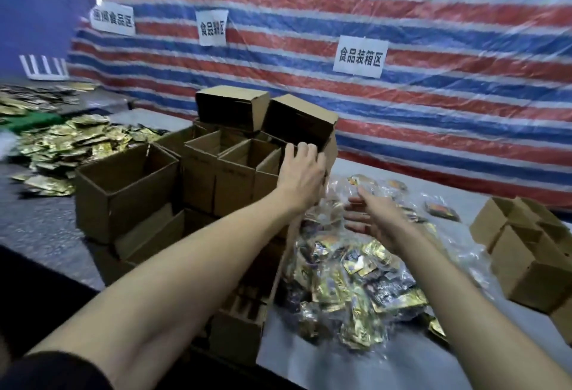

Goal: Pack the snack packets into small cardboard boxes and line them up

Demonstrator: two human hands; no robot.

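The left hand (301,169) curls over the rim of a plain brown cardboard box (331,150). The right hand (373,219), fingers spread, hovers above crinkled gold-and-dark snack packets (349,281).

The grey table (334,369) carries open cardboard boxes (130,191) and heaps of snack packets (349,281).

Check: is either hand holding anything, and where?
Left hand grips a small cardboard box by its top rim. Right hand is open, holding nothing.
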